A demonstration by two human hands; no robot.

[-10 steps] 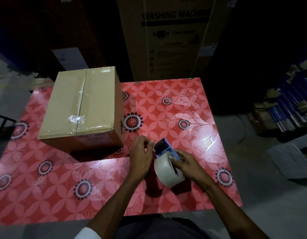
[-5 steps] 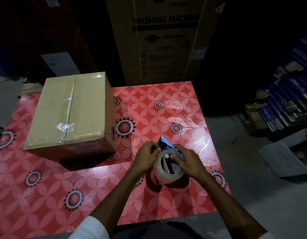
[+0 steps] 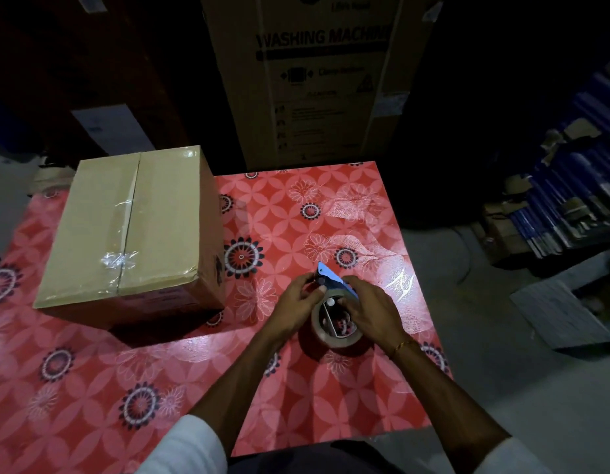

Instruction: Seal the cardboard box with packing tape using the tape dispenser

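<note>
Fingers of both hands, left hand (image 3: 296,295) and right hand (image 3: 372,309), pinch the blue-framed clear tape dispenser (image 3: 334,316); free the tape end before moving to the brown cardboard box (image 3: 132,230) at 10 o'clock.

Bare table (image 3: 296,213) lies open right of the cardboard box (image 3: 132,230).

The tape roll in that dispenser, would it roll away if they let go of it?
Probably not far. The tape roll is round, but it sits in the blue dispenser, whose frame should stop it rolling. It looks light: the left hand and right hand hold it by the fingers alone. The glossy tablecloth might let it slide.
</note>
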